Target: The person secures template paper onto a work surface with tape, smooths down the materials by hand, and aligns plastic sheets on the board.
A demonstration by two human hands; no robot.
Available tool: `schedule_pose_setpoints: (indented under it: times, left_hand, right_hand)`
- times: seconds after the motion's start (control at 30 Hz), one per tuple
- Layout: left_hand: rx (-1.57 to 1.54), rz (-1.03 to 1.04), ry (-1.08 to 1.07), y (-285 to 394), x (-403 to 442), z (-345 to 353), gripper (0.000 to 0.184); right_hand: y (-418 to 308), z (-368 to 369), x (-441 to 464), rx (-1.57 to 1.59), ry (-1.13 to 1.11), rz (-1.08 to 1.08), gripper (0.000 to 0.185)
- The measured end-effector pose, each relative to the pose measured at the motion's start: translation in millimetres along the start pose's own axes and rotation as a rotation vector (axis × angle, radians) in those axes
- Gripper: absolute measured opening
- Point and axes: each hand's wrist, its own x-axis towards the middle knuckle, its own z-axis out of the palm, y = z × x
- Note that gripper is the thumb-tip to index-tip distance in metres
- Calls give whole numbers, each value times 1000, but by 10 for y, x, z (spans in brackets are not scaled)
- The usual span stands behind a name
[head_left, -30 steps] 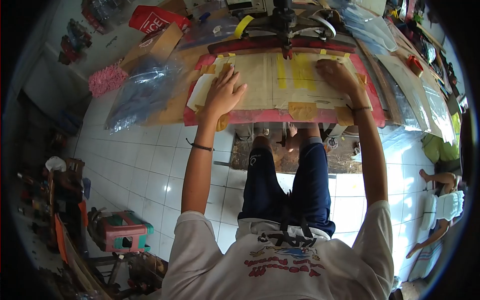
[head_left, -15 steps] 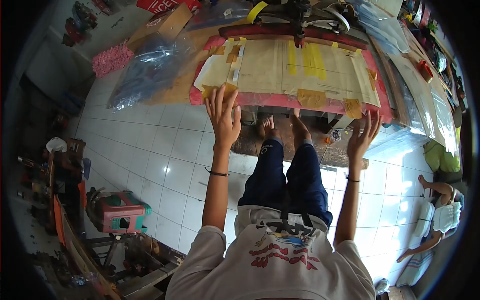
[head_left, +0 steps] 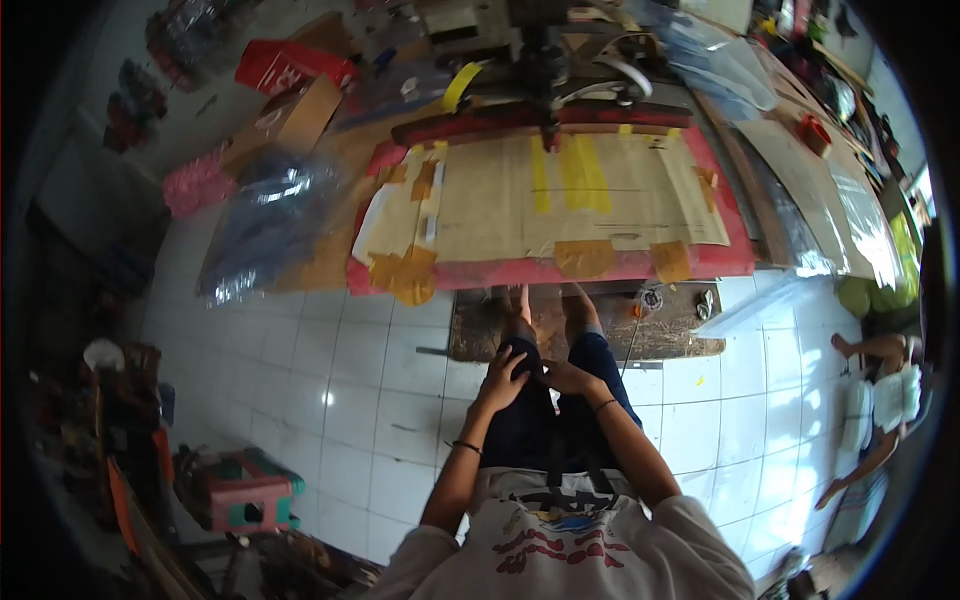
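My left hand (head_left: 503,378) lies on the left leg of my dark shorts (head_left: 598,362), near the knee, its fingers apart and holding nothing that I can see. My right hand (head_left: 572,377) is close beside it over the other leg, pointing inward. Its fingertips are blurred against the dark cloth, so their grip is unclear. Beyond my knees is a red-edged board (head_left: 480,274) covered by a tan sheet (head_left: 490,205) with yellow and brown tape. Across its far side runs a dark red bar (head_left: 420,131), below a black metal press-like mechanism (head_left: 545,75).
Clear plastic wrap (head_left: 265,220) and a cardboard box (head_left: 308,112) lie left of the board. Plastic sheets (head_left: 810,190) cover the right side. Under my feet is a wooden platform (head_left: 660,330). A red-green stool (head_left: 250,490) stands at left; another person (head_left: 885,400) sits at right.
Both hands have left the board's near edge and come back to my legs, close together. The view has shifted, so the board sits lower in the picture.
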Motion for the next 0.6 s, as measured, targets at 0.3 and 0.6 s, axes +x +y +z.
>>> schedule_pose_setpoints:
  times: [0.3,0.6]
  left_hand:
    - [42,-81,-66,54,-44,-7,54]
    - [408,-333,-416,377,77,-15,71]
  right_hand:
    - [-564,-357,-120,6,-122,182,58]
    - [-307,220,-174,-478,-443,151,28]
